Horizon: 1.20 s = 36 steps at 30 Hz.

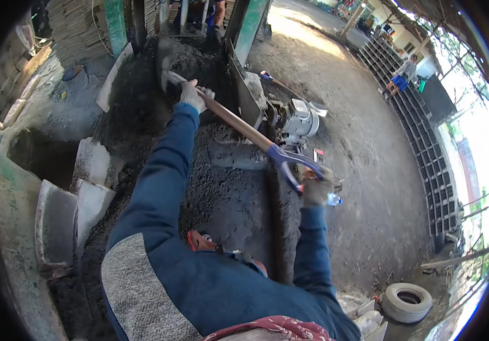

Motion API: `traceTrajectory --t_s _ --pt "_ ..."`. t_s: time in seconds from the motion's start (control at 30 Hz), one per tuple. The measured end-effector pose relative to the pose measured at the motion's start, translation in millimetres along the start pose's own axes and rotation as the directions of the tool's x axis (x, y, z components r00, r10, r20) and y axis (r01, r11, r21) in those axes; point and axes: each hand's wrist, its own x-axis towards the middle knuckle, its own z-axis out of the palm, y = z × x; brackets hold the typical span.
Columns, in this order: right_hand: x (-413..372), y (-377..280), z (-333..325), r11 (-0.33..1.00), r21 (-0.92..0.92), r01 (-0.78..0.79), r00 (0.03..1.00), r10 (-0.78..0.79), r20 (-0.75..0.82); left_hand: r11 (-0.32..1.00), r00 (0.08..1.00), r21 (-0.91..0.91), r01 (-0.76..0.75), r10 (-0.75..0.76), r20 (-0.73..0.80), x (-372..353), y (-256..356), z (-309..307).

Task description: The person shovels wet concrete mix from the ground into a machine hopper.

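Left hand [192, 95], wrapped round the shovel's shaft [236, 122] near the blurred blade [170, 78], likely bears weight; right hand [316, 184], curled on the end handle [283, 162], likely steers.

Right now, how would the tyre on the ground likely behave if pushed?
Lying flat on its side, the tyre would probably scrape along rather than roll. Its thick, evenly round shape suggests something stiff and fairly heavy, and its low, broad stance makes tipping unlikely.

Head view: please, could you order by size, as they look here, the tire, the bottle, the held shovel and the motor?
1. Held shovel, clearly the longest
2. Tire and motor, too alike to rank
3. Bottle, smallest
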Motion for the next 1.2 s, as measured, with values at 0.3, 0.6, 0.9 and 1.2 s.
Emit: traceTrajectory --t_s 0.3,0.6,0.9,1.2 --pt "-112.8 229.6 -150.8 0.408 0.027 -0.913 0.372 0.804 0.464 0.996 0.864 0.084 0.034 -0.071 0.499 -245.2 -140.1 -73.5" --pt "-162.8 244.7 -155.7 0.667 -0.354 -0.656 0.358 0.687 0.632 0.964 0.697 0.089 -0.250 0.243 -0.674 -414.1 -231.1 -269.0" --pt "-164.9 182.4 -81.7 0.912 0.071 -0.403 0.248 0.034 0.968 0.710 0.089 0.613 -0.346 0.676 -0.732 -500.7 -169.8 -283.2" --pt "-228.4 333.0 -93.0 0.446 -0.394 -0.803 0.247 0.852 0.461 0.847 0.773 -0.513 -0.140 -0.230 -0.591 -283.3 -341.3 -403.2"
